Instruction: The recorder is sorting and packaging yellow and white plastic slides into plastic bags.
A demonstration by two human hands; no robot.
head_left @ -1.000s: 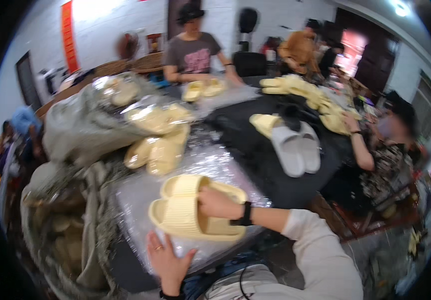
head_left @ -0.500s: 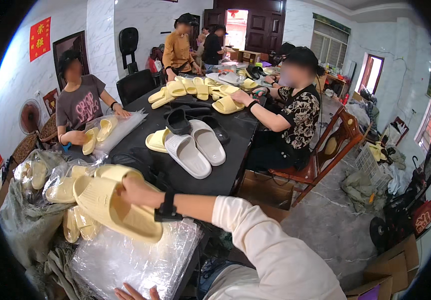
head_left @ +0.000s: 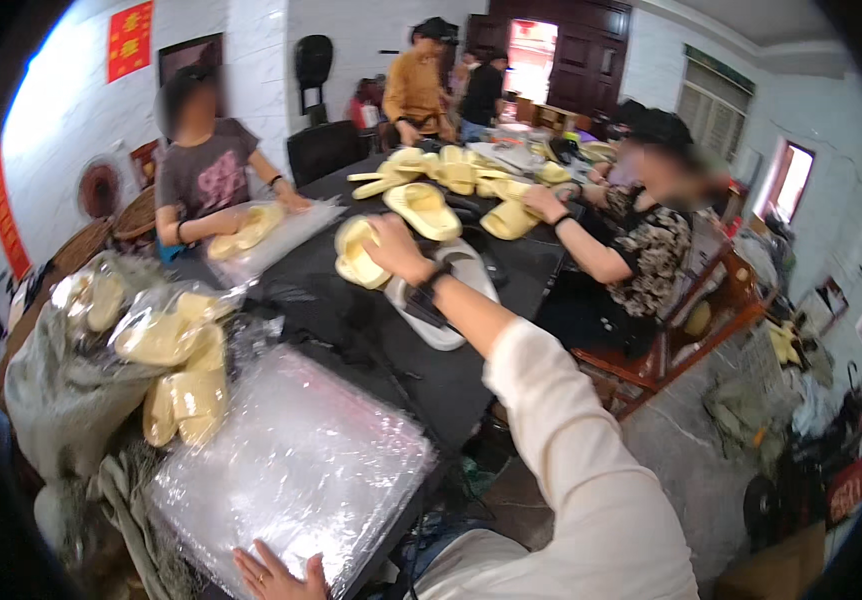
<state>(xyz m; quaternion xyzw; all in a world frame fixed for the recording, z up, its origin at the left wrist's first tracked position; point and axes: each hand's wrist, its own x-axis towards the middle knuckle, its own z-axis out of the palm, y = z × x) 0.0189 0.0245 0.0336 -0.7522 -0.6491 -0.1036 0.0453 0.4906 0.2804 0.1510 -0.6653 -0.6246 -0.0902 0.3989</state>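
The right hand is stretched far out over the black table, its fingers curled tight around a pair of pale yellow slippers, which it holds out near the middle of the table, just beside a grey pair of slippers lying flat on the tabletop under the wrist. A dark watch sits on that wrist, and the sleeve behind it is cream-coloured. The left hand is low at the near edge, fingers spread and pressed flat on a stack of clear plastic bags that lies on the near end of the table. To the left of the stack, bagged yellow slippers are heaped against a grey sack. Across the table, a seated person in a dark shirt presses both hands on slippers in a plastic bag. On the right, a person in a patterned shirt reaches toward a pile of loose yellow slippers at the far end, where a person in an orange top stands.
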